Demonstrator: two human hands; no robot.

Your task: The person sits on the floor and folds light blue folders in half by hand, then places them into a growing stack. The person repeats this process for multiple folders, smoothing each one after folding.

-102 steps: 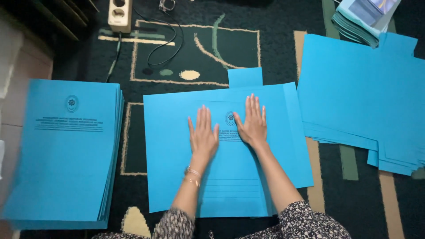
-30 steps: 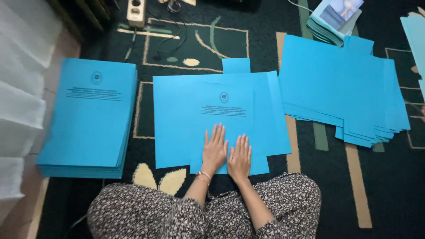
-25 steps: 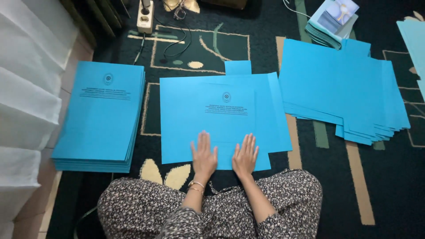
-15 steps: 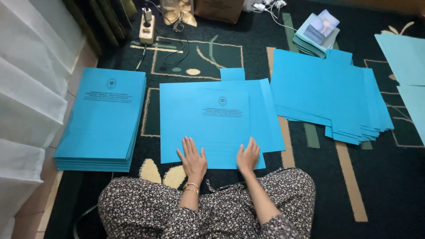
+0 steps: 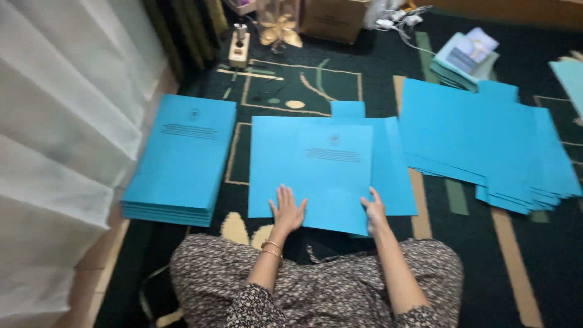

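Head view, lower middle of the frame: the left hand (image 5: pixel 287 210) lies flat, fingers spread, on the blue folder (image 5: pixel 322 173) on the carpet (image 5: pixel 279 82); the right hand (image 5: pixel 374 209) seems to pinch its near right corner (blurred). Uneven pressure could skew the crease. Stacked folders (image 5: pixel 180 159) lie at left.

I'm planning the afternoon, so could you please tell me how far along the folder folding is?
Done: a neat pile of folded blue folders lies beside the curtain. In hand: one sheet lies partly folded on the rug, left hand flat on it, right hand at its lower right edge. Left: a thick fanned pile of flat sheets waits opposite.
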